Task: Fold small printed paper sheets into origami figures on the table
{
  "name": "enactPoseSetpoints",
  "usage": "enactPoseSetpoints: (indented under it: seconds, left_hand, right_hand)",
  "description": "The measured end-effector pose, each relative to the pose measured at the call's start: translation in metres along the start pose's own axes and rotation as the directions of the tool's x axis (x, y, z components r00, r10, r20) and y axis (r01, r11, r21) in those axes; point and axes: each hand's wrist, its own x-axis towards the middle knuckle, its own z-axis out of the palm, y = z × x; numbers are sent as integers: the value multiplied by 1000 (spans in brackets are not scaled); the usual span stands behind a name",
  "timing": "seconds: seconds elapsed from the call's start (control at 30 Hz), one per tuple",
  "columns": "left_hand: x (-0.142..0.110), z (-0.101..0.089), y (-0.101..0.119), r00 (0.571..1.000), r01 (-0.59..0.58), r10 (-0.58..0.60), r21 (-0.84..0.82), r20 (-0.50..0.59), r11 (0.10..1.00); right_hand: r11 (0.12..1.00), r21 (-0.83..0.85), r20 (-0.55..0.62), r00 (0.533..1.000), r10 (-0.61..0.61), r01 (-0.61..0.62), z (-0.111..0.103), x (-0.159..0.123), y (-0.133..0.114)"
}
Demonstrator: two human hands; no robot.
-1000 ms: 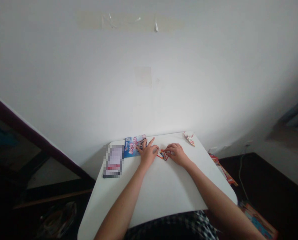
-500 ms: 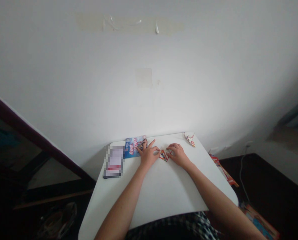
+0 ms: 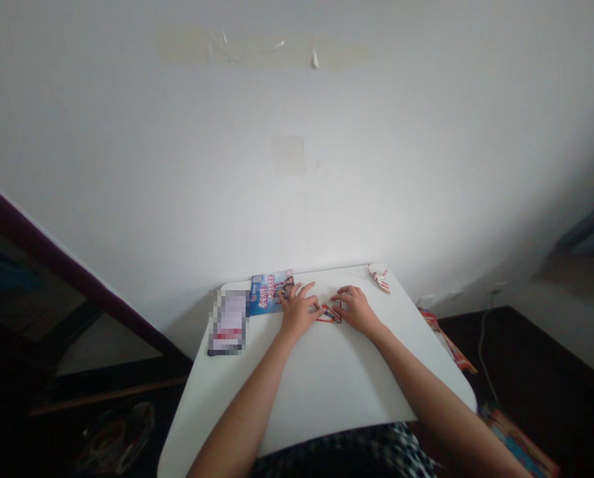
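A small folded piece of printed paper, orange-red and white, lies on the white table between my hands. My left hand pinches its left side with thumb and forefinger, while the other fingers fan out over the edge of a blue booklet. On the right side of the paper, my right hand has its fingers curled and closed on it. Part of the paper is hidden under the fingertips.
A pixelated phone-like object lies at the table's left edge. A folded paper figure rests at the back right corner. Behind the table rises a white wall. Printed sheets and a cable are off to the right.
The paper between my hands has changed outline: its pointed lower edge now looks flatter and wider. My left hand has shifted slightly right; my right hand has barely moved.
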Motion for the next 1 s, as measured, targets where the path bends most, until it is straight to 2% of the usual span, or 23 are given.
enactPoseSetpoints:
  seconds: [0.53,0.77,1.0]
  left_hand:
    - [1,10,-7,999,45,-45,-21,-5,999]
    - [1,8,-5,998,29,-30,-23,-62,999]
    - [1,8,-6,993,31,-35,-36,-117,999]
  right_hand:
    - [999,-24,-22,999,-46,45,2,-3,0]
    - [1000,1,-79,997,-7,7,9,-1,6]
    - [995,64,-106,992,-68,75,12,0,12]
